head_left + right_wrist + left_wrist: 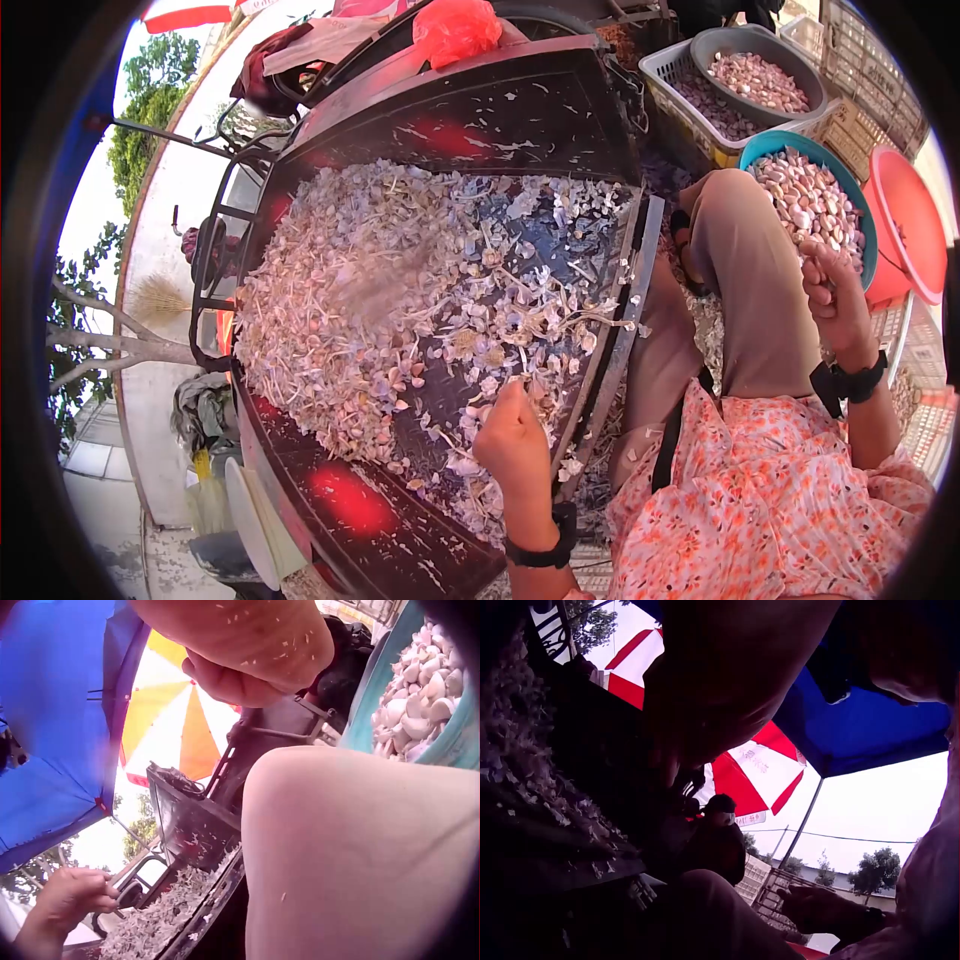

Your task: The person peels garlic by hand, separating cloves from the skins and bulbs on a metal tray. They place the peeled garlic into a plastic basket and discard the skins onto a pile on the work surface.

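My left hand (512,440), its fingers curled, is over the near edge of a dark cart bed (430,400). A wide heap of dry garlic skins and stalks (330,290) covers much of that bed, with some loose cloves among it. In the right wrist view the left hand (71,900) shows its curled fingers from the side, and no object appears in them. My right hand (838,300), fingers bent in toward the palm, is beside a teal basin (868,205) full of garlic cloves (805,205). No object shows in the right hand.
A red basin (910,215) stands right of the teal one. Behind them, a grey tub (712,50) of garlic rests on a white crate (655,75). My knee (740,210) lies between cart and basins. A red plastic bag (455,30) lies on the cart's far rim.
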Tool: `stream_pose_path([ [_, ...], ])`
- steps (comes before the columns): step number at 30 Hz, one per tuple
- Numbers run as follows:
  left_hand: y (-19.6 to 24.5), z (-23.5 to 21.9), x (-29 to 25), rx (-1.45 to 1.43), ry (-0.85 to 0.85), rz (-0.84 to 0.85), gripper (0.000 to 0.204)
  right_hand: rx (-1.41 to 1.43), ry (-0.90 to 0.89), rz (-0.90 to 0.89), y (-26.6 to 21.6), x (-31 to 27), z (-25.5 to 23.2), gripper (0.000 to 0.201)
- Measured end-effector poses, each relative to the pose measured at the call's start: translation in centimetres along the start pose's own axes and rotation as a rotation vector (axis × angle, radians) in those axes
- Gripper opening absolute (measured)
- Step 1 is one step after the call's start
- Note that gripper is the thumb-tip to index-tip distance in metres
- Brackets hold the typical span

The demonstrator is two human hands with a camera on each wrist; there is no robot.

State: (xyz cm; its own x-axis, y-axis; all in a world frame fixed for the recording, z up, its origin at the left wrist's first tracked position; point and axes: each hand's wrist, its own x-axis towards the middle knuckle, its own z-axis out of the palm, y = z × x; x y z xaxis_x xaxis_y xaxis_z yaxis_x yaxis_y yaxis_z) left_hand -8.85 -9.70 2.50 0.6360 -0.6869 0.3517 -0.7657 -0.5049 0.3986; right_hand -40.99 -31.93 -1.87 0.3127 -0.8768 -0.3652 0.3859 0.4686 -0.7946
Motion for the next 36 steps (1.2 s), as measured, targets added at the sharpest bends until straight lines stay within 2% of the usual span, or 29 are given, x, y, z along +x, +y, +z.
stream_pose_path([
  [2, -7.4, -0.7, -0.9, 0.195, 0.069, -0.032, 0.012, 0.085, -0.097, 0.099, 0.6, -0.3, 2.8, 0.026],
  [3, -9.6, -0.7, -0.9, 0.196, 0.076, -0.039, 0.012, 0.105, -0.166, 0.124, 0.9, -0.4, 3.8, 0.025],
  [5, -12.3, -0.5, -1.0, 0.194, -0.018, -0.091, 0.013, 0.062, -0.229, 0.165, 1.4, -0.8, 6.2, 0.025],
  [6, -12.9, -0.4, -0.9, 0.188, -0.014, -0.096, 0.013, 0.025, -0.282, 0.204, 1.6, -1.0, 7.3, 0.025],
  [8, -13.2, -0.1, 0.1, 0.248, -0.178, -0.002, 0.015, 0.025, -0.329, 0.216, 2.1, -1.4, 9.1, 0.023],
  [9, -13.1, -0.2, 0.7, 0.243, -0.177, -0.002, 0.015, 0.002, -0.383, 0.245, 2.3, -1.7, 10.1, 0.022],
  [11, -12.2, -0.7, 2.3, 0.541, -0.459, -0.110, 0.017, -0.031, -0.436, 0.325, 2.6, -2.4, 11.9, 0.019],
  [12, -12.1, -0.9, 2.6, 0.538, -0.456, -0.110, 0.017, -0.034, -0.437, 0.322, 2.9, -2.7, 12.9, 0.019],
  [15, -12.5, -0.7, 2.6, 0.459, -0.386, -0.194, 0.023, -0.135, -0.566, 0.445, 4.2, -3.3, 15.6, 0.018],
  [17, -13.3, -0.2, 1.9, -0.407, -0.112, -0.435, 0.026, -0.193, -0.619, 0.480, 5.5, -3.7, 17.7, 0.019],
  [18, -13.0, -0.3, 1.6, -0.409, -0.107, -0.439, 0.026, -0.246, -0.672, 0.518, 6.4, -3.9, 18.8, 0.019],
  [20, -9.9, -1.8, 1.2, -0.867, -0.015, -0.546, 0.026, -0.278, -0.761, 0.557, 8.9, -4.1, 20.8, 0.021],
  [21, -9.1, -2.1, 0.5, -0.947, 0.001, -0.516, 0.030, -0.276, -0.794, 0.585, 9.8, -4.3, 22.0, 0.022],
  [24, -4.9, -4.7, -0.2, -1.054, -0.055, -0.500, 0.026, -0.279, -0.894, 0.603, 11.8, -5.3, 25.1, 0.022],
  [25, -4.3, -4.7, -0.4, -1.018, -0.063, -0.395, 0.024, -0.285, -0.898, 0.602, 12.1, -5.5, 25.7, 0.022],
  [26, -4.2, -4.4, -0.6, -1.018, -0.055, -0.399, 0.024, -0.191, -0.882, 0.675, 12.5, -5.8, 26.2, 0.022],
  [28, -4.3, -3.9, -0.7, -0.658, 0.030, -0.104, 0.021, -0.102, -0.869, 0.754, 13.2, -5.9, 26.8, 0.022],
  [32, -6.2, -4.6, 0.1, -0.742, 0.046, -0.095, 0.023, 0.021, -0.885, 0.860, 13.2, -5.5, 27.0, 0.020],
  [33, -7.1, -4.5, 0.8, -0.742, 0.044, -0.097, 0.023, 0.040, -0.905, 0.882, 12.6, -5.7, 27.1, 0.019],
  [34, -8.5, -4.3, 2.0, -0.685, 0.149, -0.272, 0.022, 0.042, -0.903, 0.883, 12.1, -6.0, 27.1, 0.019],
  [35, -10.1, -4.0, 3.2, -0.621, 0.256, -0.445, 0.021, 0.055, -0.987, 0.894, 11.5, -6.4, 27.0, 0.020],
  [36, -12.0, -4.2, 4.6, -0.379, 0.169, -0.486, 0.023, 0.070, -1.073, 0.906, 10.7, -6.9, 27.0, 0.021],
])
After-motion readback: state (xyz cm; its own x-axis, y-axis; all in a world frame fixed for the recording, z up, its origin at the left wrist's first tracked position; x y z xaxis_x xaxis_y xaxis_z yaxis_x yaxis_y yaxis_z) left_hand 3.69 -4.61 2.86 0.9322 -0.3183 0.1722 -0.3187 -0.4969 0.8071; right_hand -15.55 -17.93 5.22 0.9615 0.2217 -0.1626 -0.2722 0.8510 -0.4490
